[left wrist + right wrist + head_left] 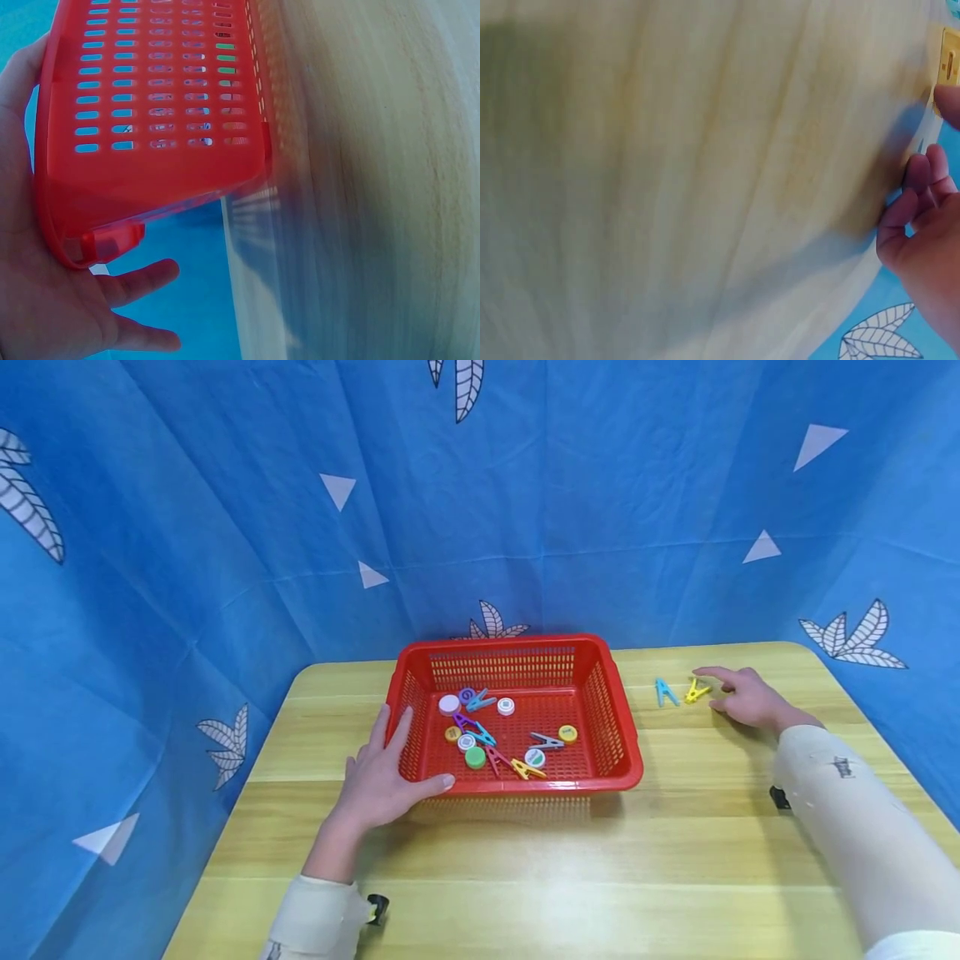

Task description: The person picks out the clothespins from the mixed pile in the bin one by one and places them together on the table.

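Observation:
A red plastic basket (628, 752) stands on the table, holding several bottle caps and small plastic clothespins. My left hand (378, 781) rests at its front left corner, fingers spread along the left rim and thumb over the front rim. In the left wrist view the basket's slotted wall (165, 172) lies beside the palm. Over on the right, my right hand (752, 697) reaches to a yellow clothespin (696, 691) lying on the table, index finger and thumb apart around it. Just left of it lies a light blue clothespin (665, 692).
The wooden table (675, 868) extends in front of the basket and on both sides. A blue cloth (480, 510) with leaf and triangle prints hangs directly behind the table. Inside the basket lie a green cap (476, 757) and a grey clothespin (547, 741).

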Available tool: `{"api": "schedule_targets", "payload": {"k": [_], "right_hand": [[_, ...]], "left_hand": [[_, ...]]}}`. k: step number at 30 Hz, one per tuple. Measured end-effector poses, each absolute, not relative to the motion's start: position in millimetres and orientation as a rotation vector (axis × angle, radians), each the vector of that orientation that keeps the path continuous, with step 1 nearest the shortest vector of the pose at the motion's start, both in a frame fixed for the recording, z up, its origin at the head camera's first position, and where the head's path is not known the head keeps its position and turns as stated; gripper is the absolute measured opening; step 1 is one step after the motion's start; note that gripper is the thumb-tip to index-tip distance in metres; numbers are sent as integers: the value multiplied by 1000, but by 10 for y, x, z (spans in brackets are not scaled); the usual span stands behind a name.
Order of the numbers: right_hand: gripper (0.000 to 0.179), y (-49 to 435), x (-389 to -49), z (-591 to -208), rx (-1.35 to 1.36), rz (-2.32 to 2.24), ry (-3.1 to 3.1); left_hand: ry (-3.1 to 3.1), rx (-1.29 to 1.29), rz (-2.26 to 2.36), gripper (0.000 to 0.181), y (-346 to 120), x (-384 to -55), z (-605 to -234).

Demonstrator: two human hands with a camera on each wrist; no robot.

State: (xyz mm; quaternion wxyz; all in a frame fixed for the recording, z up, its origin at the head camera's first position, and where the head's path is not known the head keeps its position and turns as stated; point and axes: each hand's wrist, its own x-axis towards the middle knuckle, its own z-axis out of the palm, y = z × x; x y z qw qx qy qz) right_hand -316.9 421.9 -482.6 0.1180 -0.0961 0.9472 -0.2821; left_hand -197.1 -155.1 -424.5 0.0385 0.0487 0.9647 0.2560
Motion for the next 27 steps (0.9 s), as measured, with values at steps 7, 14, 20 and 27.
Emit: {"api": "schedule_targets", "payload": {"k": [7, 14, 20, 27], "right_hand": [[52, 4213, -3176, -4848, -320, -727, 2787], [46, 4252, -3177, -4879, -305, -739, 2820], [41, 4272, -3161, -4895, -283, -779, 2810], [39, 4270, -3135, -4890, -278, -820, 2822]], "left_hand": [[2952, 145, 783, 127, -1553, -1967, -4270], [2954, 147, 791, 127, -1544, -1977, -4259], [2955, 160, 791, 127, -1548, -1969, -4258], [2964, 165, 795, 126, -1550, -1970, -4255]]}}
